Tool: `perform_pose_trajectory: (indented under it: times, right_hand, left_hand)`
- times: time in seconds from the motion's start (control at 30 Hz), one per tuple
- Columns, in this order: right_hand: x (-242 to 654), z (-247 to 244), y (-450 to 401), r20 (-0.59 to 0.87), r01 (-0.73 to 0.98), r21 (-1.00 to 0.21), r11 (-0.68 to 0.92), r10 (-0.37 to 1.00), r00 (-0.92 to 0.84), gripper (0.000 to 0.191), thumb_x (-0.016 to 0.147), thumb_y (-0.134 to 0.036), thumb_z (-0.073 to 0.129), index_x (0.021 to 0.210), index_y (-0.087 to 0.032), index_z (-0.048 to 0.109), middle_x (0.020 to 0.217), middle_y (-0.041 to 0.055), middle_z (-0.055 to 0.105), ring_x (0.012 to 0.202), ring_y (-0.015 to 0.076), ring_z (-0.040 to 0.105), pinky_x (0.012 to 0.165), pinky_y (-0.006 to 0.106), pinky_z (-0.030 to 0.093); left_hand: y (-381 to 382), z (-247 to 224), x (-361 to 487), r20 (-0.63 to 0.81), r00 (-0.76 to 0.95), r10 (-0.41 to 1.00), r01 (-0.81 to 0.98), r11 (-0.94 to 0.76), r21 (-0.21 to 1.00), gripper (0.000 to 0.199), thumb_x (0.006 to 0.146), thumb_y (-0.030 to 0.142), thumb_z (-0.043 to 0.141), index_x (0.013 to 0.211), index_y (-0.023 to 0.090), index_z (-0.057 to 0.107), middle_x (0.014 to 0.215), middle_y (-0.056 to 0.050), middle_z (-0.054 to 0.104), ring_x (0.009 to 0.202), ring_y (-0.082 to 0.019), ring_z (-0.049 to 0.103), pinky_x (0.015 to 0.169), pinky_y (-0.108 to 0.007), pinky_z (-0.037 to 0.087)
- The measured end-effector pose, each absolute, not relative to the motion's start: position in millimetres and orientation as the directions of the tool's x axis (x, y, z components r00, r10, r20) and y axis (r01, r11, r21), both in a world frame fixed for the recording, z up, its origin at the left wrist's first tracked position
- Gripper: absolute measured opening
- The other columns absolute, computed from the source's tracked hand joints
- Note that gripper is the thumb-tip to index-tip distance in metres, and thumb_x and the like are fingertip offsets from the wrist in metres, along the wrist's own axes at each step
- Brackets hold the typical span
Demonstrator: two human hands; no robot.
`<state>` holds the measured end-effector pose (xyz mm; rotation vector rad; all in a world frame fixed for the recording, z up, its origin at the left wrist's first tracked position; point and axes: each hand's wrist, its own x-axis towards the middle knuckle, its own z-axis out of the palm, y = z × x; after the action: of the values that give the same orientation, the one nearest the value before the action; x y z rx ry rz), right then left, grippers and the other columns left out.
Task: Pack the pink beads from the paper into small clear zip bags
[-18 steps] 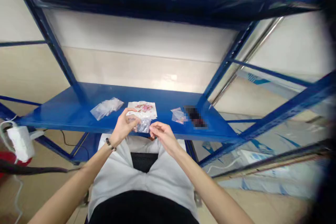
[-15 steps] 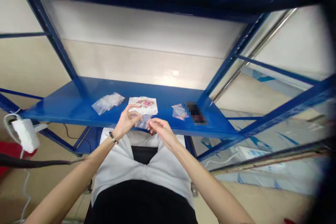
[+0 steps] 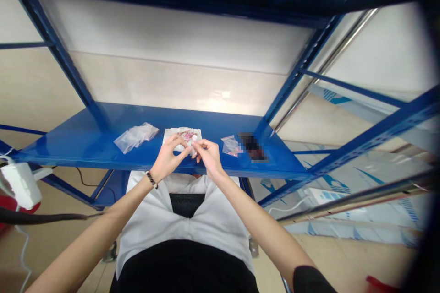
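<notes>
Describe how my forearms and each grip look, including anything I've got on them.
Your left grip and right grip are ungloved. A beaded bracelet, dark with a lighter bead, circles the left wrist; the right wrist has none. Both forearms are uncovered. A black sleeve edge shows near the right elbow. Any rings would be too small to make out.

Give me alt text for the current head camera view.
A person's left hand and right hand are close together, fingertips nearly meeting, at a white sheet bearing pink pieces on a blue shelf. Overlapping clear bags lie left; a small bag with pink contents lies right.
</notes>
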<state>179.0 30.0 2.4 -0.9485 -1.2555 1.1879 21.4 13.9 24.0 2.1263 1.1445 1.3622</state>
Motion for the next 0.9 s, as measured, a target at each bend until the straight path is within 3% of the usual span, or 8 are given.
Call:
perform_pose_trajectory:
  times: [0.1,0.2,0.47,0.67,0.9]
  right_hand:
    - [174,4,36,0.17,-0.183,-0.972,0.145,0.977,-0.131,0.034,0.077,-0.046,0.071,0.066,-0.015,0.06,0.053,-0.0018,0.057,0.041,0.008,0.05,0.034,0.017,0.037]
    - [174,1,38,0.181,-0.2,-0.969,0.145,0.967,-0.178,0.033,0.077,-0.045,0.072,0.067,-0.016,0.059,0.051,-0.0023,0.057,0.039,0.0091,0.051,0.031,0.017,0.036]
    - [196,2,41,0.174,-0.217,-0.971,0.102,0.921,-0.348,0.031,0.08,-0.043,0.071,0.089,-0.013,0.069,0.076,0.0073,0.07,0.063,0.0187,0.07,0.038,0.019,0.049]
    - [195,5,41,0.237,-0.162,-0.968,0.193,0.916,-0.323,0.03,0.079,-0.043,0.072,0.081,-0.014,0.067,0.067,0.0052,0.068,0.057,0.016,0.066,0.037,0.019,0.048]
    - [191,3,34,0.167,-0.174,-0.98,0.1,0.883,-0.438,0.035,0.077,-0.048,0.072,0.079,-0.014,0.06,0.061,0.0012,0.063,0.05,0.0152,0.064,0.032,0.017,0.044]
  left_hand:
    - [22,21,28,0.453,0.243,0.857,0.325,-0.513,0.795,0.023,0.089,0.038,0.06,0.081,0.017,0.06,0.079,-0.002,0.062,0.074,-0.015,0.058,0.069,-0.026,0.045]
    - [32,14,31,0.412,0.261,0.873,0.255,-0.474,0.843,0.026,0.088,0.041,0.062,0.081,0.016,0.057,0.076,-0.001,0.061,0.07,-0.013,0.057,0.064,-0.024,0.044]
    - [36,13,21,0.407,0.279,0.87,0.276,-0.478,0.834,0.023,0.089,0.04,0.061,0.085,0.017,0.06,0.084,-0.002,0.063,0.074,-0.013,0.057,0.064,-0.023,0.043]
    - [18,17,17,0.406,0.284,0.869,0.369,-0.49,0.79,0.023,0.094,0.038,0.054,0.086,0.018,0.062,0.083,-0.001,0.066,0.075,-0.014,0.058,0.068,-0.024,0.042]
    - [14,23,18,0.317,0.402,0.859,0.379,-0.471,0.797,0.033,0.094,0.044,0.051,0.082,0.017,0.065,0.079,-0.002,0.071,0.073,-0.015,0.06,0.069,-0.025,0.042]
